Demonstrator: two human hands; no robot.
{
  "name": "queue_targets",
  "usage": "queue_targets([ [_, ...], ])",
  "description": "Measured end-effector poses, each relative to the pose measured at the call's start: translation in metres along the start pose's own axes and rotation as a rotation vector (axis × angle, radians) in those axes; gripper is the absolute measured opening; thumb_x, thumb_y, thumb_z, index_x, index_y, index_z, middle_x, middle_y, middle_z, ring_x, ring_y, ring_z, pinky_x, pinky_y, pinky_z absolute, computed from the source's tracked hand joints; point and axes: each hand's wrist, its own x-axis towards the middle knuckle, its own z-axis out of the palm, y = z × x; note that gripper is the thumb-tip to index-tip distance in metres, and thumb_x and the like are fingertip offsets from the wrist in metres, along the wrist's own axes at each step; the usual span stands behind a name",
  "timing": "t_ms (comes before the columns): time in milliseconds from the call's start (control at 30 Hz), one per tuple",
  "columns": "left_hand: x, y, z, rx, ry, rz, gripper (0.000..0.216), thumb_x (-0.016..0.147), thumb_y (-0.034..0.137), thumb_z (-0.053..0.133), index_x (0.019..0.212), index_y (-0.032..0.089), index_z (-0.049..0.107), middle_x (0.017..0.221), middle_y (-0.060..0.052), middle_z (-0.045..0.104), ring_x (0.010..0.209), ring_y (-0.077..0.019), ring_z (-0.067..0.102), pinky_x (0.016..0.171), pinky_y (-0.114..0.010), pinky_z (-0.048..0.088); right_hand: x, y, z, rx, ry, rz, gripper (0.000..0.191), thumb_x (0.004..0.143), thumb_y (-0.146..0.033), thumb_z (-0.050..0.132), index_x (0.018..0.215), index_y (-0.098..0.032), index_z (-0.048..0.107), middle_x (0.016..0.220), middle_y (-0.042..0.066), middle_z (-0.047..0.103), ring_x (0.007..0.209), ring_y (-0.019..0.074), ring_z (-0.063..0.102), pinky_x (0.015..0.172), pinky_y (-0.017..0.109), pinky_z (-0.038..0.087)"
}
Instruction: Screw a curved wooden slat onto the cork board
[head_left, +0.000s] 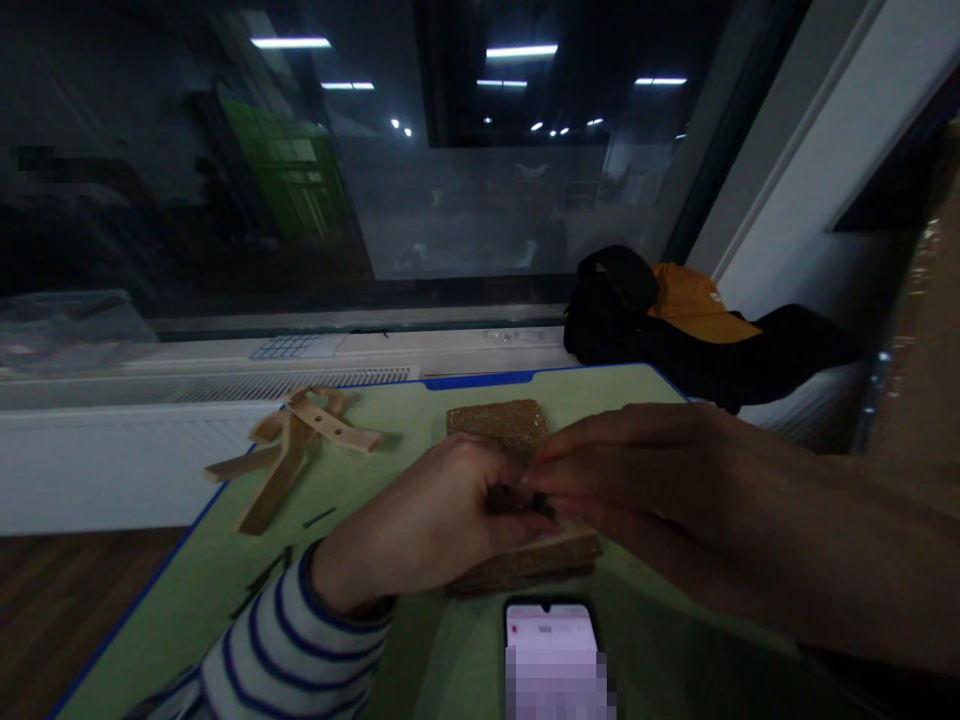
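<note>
My left hand (442, 515) leans over a brown, rough-surfaced block (499, 420), its fingers curled and its thumb pressed near a pale strip, perhaps wood, on top. My right hand (652, 490) comes in from the right with its fingers held together, and their tips meet those of my left hand. A small dark thing (541, 503) shows between the fingertips. It is mostly covered, so its kind and which hand grips it do not show. The block's near edge (532, 568) is visible below the hands.
Pale wooden pieces (296, 450), one with holes, lie piled at the table's left. Near them lie a thin dark screw or nail (319, 518) and several more (262, 575). A phone (555, 650) lies in front of the block. A yellow-and-black cap (697, 300) rests by the window.
</note>
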Motion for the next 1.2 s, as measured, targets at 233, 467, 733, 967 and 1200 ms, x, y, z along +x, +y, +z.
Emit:
queue_targets([
  [233,-0.0003,-0.0021,0.0007,-0.033,-0.041,-0.017,0.021,0.082,0.03,0.054,0.091,0.017,0.068,0.07,0.002,0.066,0.072,-0.0148,0.061,0.067,-0.024,0.045,0.0016,0.0004,0.0023,0.024,0.051,-0.036,0.01,0.087,-0.017,0.051,0.09,-0.026,0.054,0.097,-0.007,0.065,0.083,0.0085,0.061,0.071,0.02,0.044],
  [467,-0.0003,-0.0013,0.0009,-0.025,-0.057,-0.007,0.022,0.083,0.029,0.052,0.091,0.017,0.068,0.072,0.001,0.067,0.072,-0.0145,0.06,0.066,-0.024,0.044,0.0024,-0.0006,0.0009,-0.014,0.006,0.007,0.009,0.087,-0.019,0.052,0.088,-0.026,0.056,0.096,-0.008,0.065,0.08,0.0081,0.061,0.069,0.021,0.043],
  [733,-0.0008,0.0019,0.0001,0.078,0.042,0.01,0.02,0.081,0.033,0.056,0.086,0.017,0.067,0.071,0.001,0.067,0.072,-0.0146,0.061,0.071,-0.026,0.045,0.002,-0.0014,0.0008,-0.035,0.0,0.014,0.015,0.088,-0.022,0.049,0.1,-0.026,0.058,0.098,-0.008,0.064,0.084,0.0075,0.06,0.073,0.019,0.043],
  [967,-0.0002,0.0031,0.0007,0.068,0.027,0.013,0.022,0.084,0.035,0.054,0.088,0.017,0.066,0.075,0.0,0.067,0.073,-0.0147,0.061,0.07,-0.025,0.045,-0.0028,-0.0042,-0.0023,-0.072,0.054,-0.006,0.025,0.088,-0.024,0.049,0.112,-0.031,0.053,0.114,-0.01,0.06,0.097,0.0065,0.058,0.083,0.015,0.042],
  [1200,-0.0005,0.001,-0.0006,0.069,0.009,0.026,0.02,0.083,0.033,0.056,0.088,0.017,0.067,0.08,0.0,0.068,0.074,-0.0143,0.061,0.07,-0.024,0.045,-0.0059,-0.0049,-0.0044,-0.039,-0.024,-0.004,0.024,0.087,-0.015,0.047,0.105,-0.027,0.057,0.105,-0.003,0.064,0.087,0.0122,0.061,0.076,0.023,0.046],
])
